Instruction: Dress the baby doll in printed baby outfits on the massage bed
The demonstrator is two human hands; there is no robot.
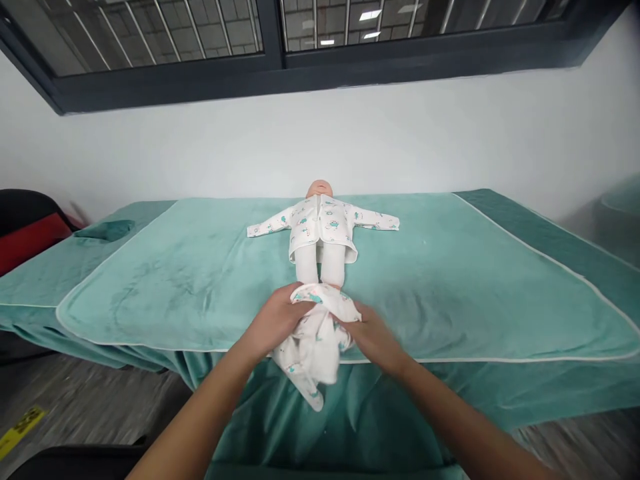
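Observation:
A baby doll (319, 189) lies on its back on the green covered bed, its head toward the wall. It wears a white long-sleeved jacket (333, 223) with a small green print, arms spread wide, and its legs (306, 263) are white. At the doll's feet, my left hand (283, 317) grips the left side of a bunched pair of printed baby pants (320, 347). My right hand (373, 337) holds the other side of the same waistband. The cloth hangs down over the bed's front edge. The doll's feet are mostly hidden behind it.
The bed has a green velvety cover (175, 280) with pale piping, and its cloth drapes at the front. Behind it stands a white wall (225, 147) under a dark-framed window (320, 63). At the far left is a black and red chair (30, 233).

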